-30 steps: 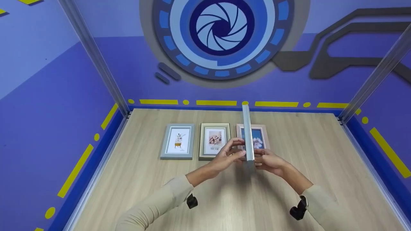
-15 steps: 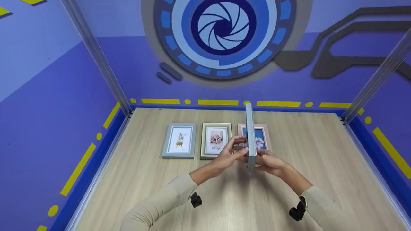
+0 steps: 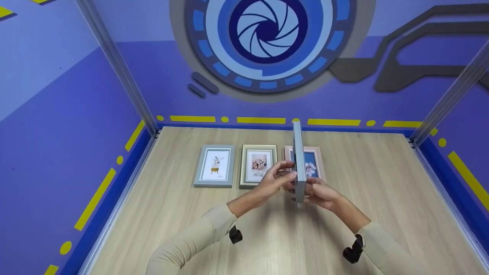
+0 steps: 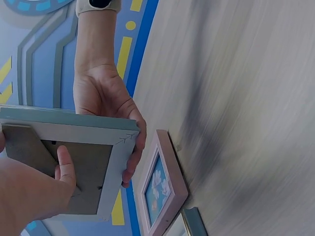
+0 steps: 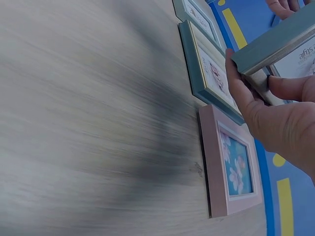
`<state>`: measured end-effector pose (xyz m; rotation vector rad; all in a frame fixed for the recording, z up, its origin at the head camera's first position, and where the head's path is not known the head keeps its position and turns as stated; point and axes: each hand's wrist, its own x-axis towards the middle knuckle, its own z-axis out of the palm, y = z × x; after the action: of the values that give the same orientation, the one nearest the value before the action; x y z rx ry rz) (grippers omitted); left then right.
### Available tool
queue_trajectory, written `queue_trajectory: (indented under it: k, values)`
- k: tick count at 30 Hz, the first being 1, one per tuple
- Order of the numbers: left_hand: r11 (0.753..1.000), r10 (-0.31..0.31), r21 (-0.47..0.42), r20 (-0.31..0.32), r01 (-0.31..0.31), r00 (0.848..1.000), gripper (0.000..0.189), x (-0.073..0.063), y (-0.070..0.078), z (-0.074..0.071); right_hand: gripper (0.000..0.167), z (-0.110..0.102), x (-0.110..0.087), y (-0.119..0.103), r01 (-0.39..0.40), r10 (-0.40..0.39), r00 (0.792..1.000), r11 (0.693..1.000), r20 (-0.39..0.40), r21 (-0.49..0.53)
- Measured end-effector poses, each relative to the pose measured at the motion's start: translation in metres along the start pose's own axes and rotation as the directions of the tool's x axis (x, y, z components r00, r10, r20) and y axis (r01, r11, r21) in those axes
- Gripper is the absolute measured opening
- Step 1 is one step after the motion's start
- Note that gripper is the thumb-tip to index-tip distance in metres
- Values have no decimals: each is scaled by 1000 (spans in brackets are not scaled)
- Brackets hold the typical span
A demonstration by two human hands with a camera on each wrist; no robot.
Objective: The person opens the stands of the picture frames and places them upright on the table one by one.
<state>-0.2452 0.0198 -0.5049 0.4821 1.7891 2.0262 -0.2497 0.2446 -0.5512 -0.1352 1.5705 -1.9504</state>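
Note:
A silver-grey picture frame [image 3: 299,164] is held up edge-on between both hands, over the table. My right hand [image 3: 323,193] grips its lower part from the right; in the right wrist view the thumb [image 5: 290,88] lies on the front side. My left hand [image 3: 269,185] is at the back, thumb and fingers bent at the stand. In the left wrist view the brown backing [image 4: 93,167] and stand leg [image 4: 29,142] show, with the left hand partly covering them. Behind the held frame lies a pink frame [image 3: 320,164] with a flower picture, partly hidden.
A gold frame [image 3: 244,179] lies left of the pink one, and a blue-grey frame [image 3: 198,177] further left, in one row on the wooden table [image 3: 172,229]. The blue-purple back wall [image 3: 153,76] stands behind, with metal posts [image 3: 126,72] at the corners.
The held frame has turned slightly, so its narrow side looks flatter grey and a dark strip of its back shows on the left. Both hands keep their places; the head view has shifted slightly.

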Motion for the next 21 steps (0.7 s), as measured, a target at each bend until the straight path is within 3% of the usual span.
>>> queue_trajectory:
  k: [13, 21]
  values:
    - [993, 51, 106, 19, -53, 999, 44, 0, 6, -4, 70, -4, 1, 4, -15, 16, 999, 1000, -43, 18]
    - [955, 108, 281, -20, -98, 994, 42, 3, 14, -7, 68, -5, 0, 6, -28, 31, 998, 998, -63, 47]
